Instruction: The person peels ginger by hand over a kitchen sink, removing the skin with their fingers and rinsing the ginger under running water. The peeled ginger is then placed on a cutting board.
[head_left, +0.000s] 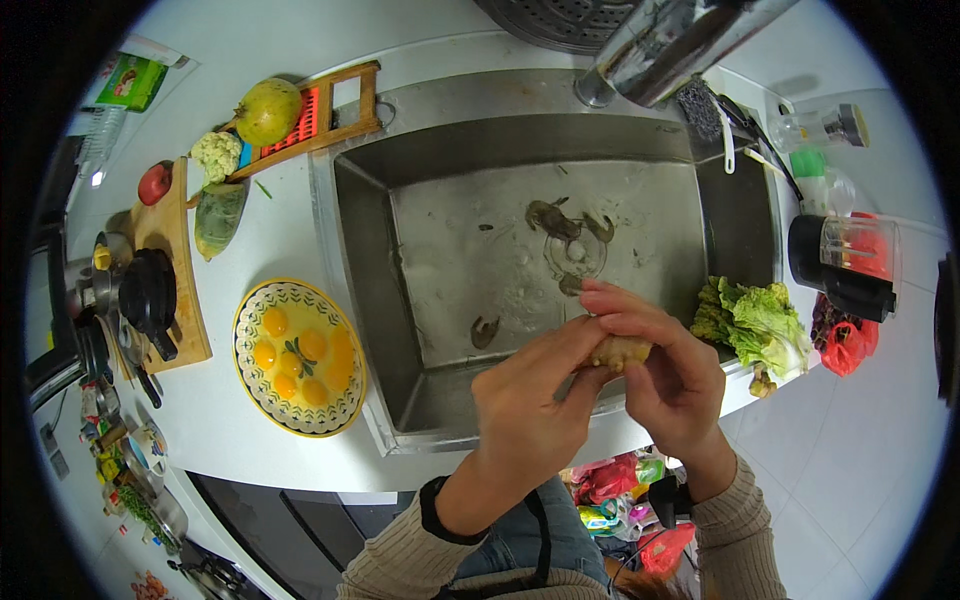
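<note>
Over the front right of the stainless steel sink (480, 247), both my hands hold a knobbly, pale brown piece of what looks like ginger root (621, 351). My left hand (536, 382) grips its left side with thumb and fingers, and my right hand (671, 367) curls round its right side. The fingers hide part of the piece. Below them, brown wet scraps (551, 219) lie on the sink floor around the drain (576, 251), with another curled scrap (484, 331) nearer the front left. Leafy lettuce (757, 330) rests on the sink's right front corner.
Left of the sink stands a patterned dish (300, 431) of raw egg yolks. Behind it are a green radish piece (219, 221), cauliflower (217, 156), a yellow-green round fruit (268, 112) and a wood-framed grater (367, 97). A metal faucet (660, 56) overhangs the back; a blender jar (847, 259) stands right.
</note>
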